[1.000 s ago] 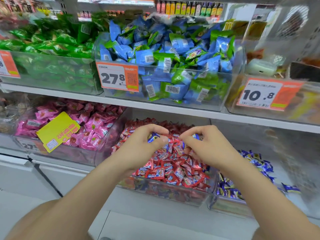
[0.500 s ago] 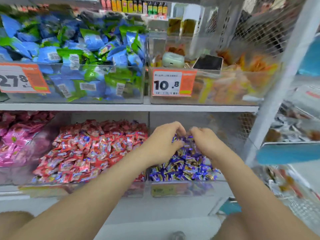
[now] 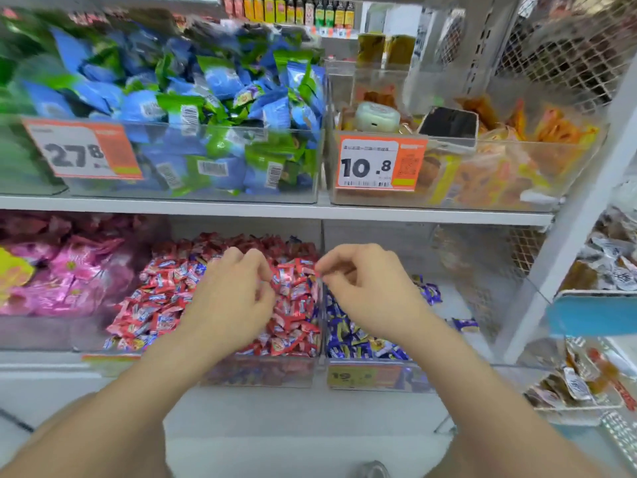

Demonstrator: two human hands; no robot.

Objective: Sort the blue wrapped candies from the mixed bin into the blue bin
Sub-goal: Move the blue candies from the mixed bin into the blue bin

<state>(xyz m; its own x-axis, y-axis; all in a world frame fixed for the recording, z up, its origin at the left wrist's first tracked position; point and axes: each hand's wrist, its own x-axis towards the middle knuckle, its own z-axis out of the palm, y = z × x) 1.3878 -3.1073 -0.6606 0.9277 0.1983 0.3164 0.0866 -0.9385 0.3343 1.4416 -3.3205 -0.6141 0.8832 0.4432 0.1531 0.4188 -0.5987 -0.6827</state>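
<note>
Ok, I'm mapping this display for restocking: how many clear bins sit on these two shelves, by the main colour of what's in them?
pink candy bin: 1
red mixed bin: 1
blue candy bin: 1
blue-and-green packet bin: 1
orange snack bin: 1
green packet bin, cut off at the left edge: 1
Total: 6

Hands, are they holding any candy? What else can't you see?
Left hand, head view: curled fingers hide any candy inside.
Right hand, head view: fingertips meet; anything pinched is too small to tell.
Price tag on the blue bin: blurred after "19".
</note>
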